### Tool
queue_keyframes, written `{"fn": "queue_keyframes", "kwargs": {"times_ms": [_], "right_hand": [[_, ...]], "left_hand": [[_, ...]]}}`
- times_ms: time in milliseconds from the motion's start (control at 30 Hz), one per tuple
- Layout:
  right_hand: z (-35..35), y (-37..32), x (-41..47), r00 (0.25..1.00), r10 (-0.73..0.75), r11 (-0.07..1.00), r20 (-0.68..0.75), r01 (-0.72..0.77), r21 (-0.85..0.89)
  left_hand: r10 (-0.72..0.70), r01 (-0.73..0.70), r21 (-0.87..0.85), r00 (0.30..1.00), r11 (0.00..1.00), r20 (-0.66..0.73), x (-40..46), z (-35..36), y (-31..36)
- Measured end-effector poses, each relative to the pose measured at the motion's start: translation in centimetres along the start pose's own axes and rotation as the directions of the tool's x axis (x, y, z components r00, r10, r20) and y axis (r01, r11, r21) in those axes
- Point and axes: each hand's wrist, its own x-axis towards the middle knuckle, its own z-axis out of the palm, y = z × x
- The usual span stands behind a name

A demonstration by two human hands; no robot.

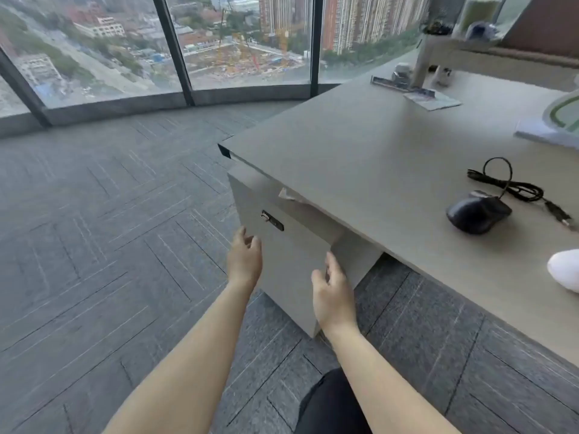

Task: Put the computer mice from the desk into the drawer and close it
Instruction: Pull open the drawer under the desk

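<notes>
A black wired mouse [477, 213] lies on the grey desk [360, 151] at the right, its black cable [513, 184] coiled behind it. A white mouse [564, 272] shows partly at the right frame edge, near the desk's front edge. Under the desk's left corner sits the grey drawer cabinet [291, 264] with a dark lock [272, 220] on its front; the front looks shut. My left hand [245, 257] hovers at the cabinet's left edge, fingers apart, holding nothing. My right hand [333, 291] is at the cabinet's right front corner, fingers loosely spread, also holding nothing.
A paper scrap [289, 194] sticks out under the desktop edge. A raised shelf stand [463, 50], a card [434, 100] and a white-green object [560, 115] occupy the desk's back right. Grey carpet floor [109, 230] runs to floor-length windows. My dark-clothed knee [332, 402] is below.
</notes>
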Motion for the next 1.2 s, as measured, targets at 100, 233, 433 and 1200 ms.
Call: {"fn": "queue_keyframes", "kwargs": {"times_ms": [100,233,433,1200], "right_hand": [[0.5,0.7,2.4,0.990,0.133,0.990,-0.039,-0.131,0.052],[1.1,1.5,4.3,0.973,0.195,0.979,-0.121,-0.185,0.084],[1.8,1.9,5.1,0.944,0.181,0.982,-0.276,-0.159,0.097],[5.7,3.3,-6.0,0.984,0.093,0.994,0.151,-0.082,-0.076]], "left_hand": [[-0.213,0.221,-0.263,0.975,0.939,0.061,2.8,1.5,0.4],[-0.305,0.318,-0.362,0.948,0.877,0.093,5.7,3.5,1.7],[-0.360,0.348,-0.413,0.932,0.842,0.052,8.5,5.3,1.7],[-0.445,0.352,-0.574,0.895,0.740,-0.025,0.9,-9.1,-6.6]]}}
